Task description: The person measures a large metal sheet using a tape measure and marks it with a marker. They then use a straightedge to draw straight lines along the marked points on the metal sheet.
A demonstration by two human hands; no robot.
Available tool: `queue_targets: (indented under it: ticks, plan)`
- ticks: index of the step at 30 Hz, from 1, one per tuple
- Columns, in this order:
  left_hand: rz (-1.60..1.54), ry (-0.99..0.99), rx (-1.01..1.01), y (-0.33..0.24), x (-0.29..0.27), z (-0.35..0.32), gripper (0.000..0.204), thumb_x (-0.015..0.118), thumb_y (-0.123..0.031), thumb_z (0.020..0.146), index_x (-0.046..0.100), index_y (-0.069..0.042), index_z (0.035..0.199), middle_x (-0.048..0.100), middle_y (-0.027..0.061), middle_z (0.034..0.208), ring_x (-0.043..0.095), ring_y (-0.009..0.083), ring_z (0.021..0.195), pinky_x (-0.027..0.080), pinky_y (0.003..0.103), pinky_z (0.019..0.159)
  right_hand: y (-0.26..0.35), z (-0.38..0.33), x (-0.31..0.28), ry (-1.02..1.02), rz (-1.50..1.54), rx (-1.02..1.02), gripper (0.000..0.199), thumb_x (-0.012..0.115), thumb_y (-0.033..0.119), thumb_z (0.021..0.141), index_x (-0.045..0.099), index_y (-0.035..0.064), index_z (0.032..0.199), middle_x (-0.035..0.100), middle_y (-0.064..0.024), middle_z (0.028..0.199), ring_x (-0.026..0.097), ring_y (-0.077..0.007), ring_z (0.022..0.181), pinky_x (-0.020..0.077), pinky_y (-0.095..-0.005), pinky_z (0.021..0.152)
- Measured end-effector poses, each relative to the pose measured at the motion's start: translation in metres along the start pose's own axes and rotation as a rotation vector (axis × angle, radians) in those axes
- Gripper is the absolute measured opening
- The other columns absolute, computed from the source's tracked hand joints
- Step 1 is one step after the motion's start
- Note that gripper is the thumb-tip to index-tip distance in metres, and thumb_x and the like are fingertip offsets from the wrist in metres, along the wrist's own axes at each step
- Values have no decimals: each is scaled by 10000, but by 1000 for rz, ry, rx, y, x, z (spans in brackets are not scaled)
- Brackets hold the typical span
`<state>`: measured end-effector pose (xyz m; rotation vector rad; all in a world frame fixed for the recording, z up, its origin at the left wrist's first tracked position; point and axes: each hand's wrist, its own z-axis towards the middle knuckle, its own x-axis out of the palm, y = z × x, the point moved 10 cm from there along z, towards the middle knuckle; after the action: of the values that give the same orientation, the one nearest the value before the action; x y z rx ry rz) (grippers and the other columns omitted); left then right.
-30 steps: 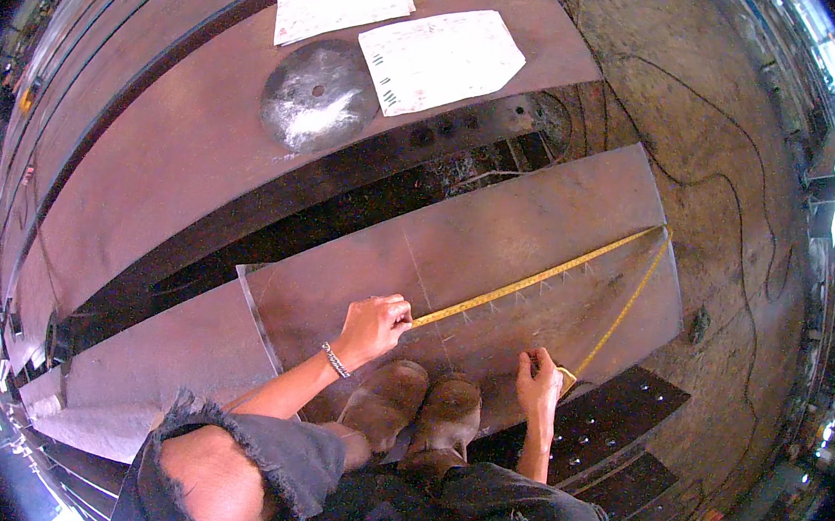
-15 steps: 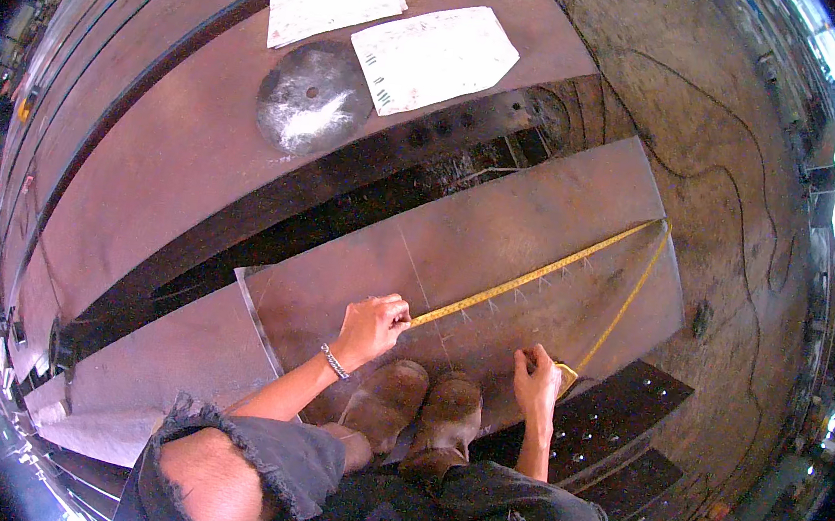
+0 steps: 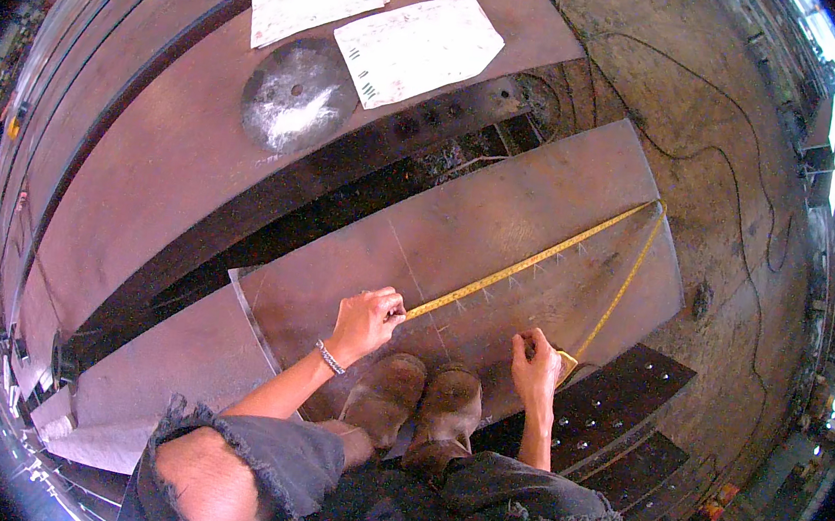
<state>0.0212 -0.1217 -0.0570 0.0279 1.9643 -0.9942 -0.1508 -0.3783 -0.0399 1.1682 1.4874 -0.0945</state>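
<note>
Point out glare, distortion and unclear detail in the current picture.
Head view: white glare streaks the disc; head view: the upper plate looks bowed, corners go black; head view: marks on the tape are too fine to read.

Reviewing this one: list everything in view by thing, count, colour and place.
Near plate: 1, brown-grey, centre
Tape measure: 1, yellow, over near plate, doubling back at its right edge
Left plate: 1, brown-grey, left of near plate
Far plate: 1, reddish brown, upper left
Papers: 2 sets, white, on far plate
Disc: 1, grey, beside papers
Dark plates: at least 2, near-black, lower right
Floor: 1, brown, right
Cables: count unclear, dark, on floor
Clutter: uncountable, mixed colours, around rim
Boots: 2, brown, on near plate
Legwear: 1, dark grey, bottom
Bracelet: 1, silvery, on left forearm
Left hand: 1, bare, pinching tape measure
Right hand: 1, bare, curled against tape measure's case
</note>
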Motion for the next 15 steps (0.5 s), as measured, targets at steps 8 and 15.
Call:
queue_targets:
  ticks: [8, 15]
  plan:
    - [-9, 0, -19, 6, -4, -3, 105, 747, -187, 850, 695, -96, 840, 692, 28, 843, 704, 252, 771, 547, 401, 643, 10, -1, 3, 16, 14, -18, 233, 691, 221, 934, 671, -9, 972, 726, -235, 931, 696, -437, 879, 532, -501, 764]
    - [-13, 6, -34, -2, -5, 1, 109, 757, -204, 845, 704, -109, 849, 696, 31, 852, 707, 242, 778, 547, 391, 657, -17, -1, 6, -60, 11, -10, 241, 693, 247, 936, 673, 15, 999, 719, -198, 858, 697, -351, 775, 529, -429, 722]
